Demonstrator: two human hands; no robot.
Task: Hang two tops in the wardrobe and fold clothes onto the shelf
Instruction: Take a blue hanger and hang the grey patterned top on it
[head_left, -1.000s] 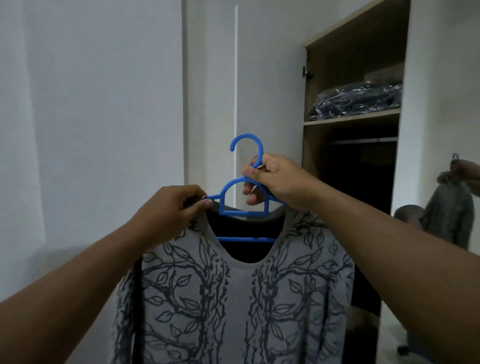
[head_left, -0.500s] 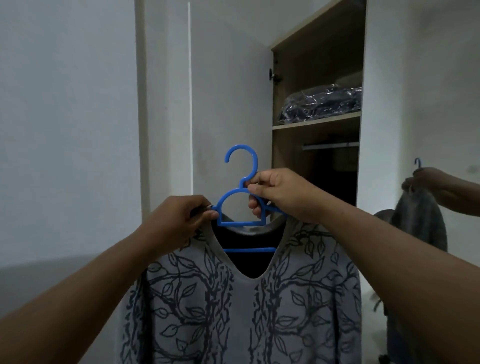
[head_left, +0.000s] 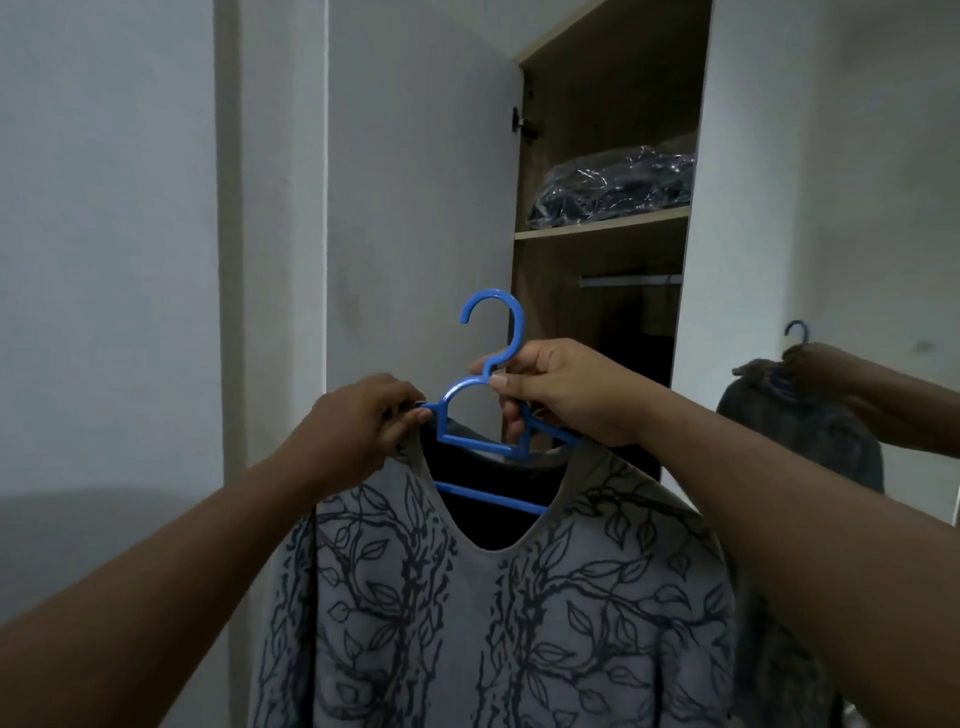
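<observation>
In the head view the top (head_left: 498, 613) hangs on a blue hanger (head_left: 480, 415) held up before the open wardrobe (head_left: 602, 119), below and between the 2 hands. The left hand (head_left: 353, 431) pinches the hanger's left arm and the top's shoulder, while the right hand (head_left: 566, 395) curls round the hanger's neck just under the hook. The top is grey with dark leafy vines and a scooped neckline; a wrapped bundle (head_left: 613, 187) lies on the shelf (head_left: 597, 228) above the rail (head_left: 628, 281).

head view | chest-height, facing wardrobe (head_left: 602, 156) | hands close
</observation>
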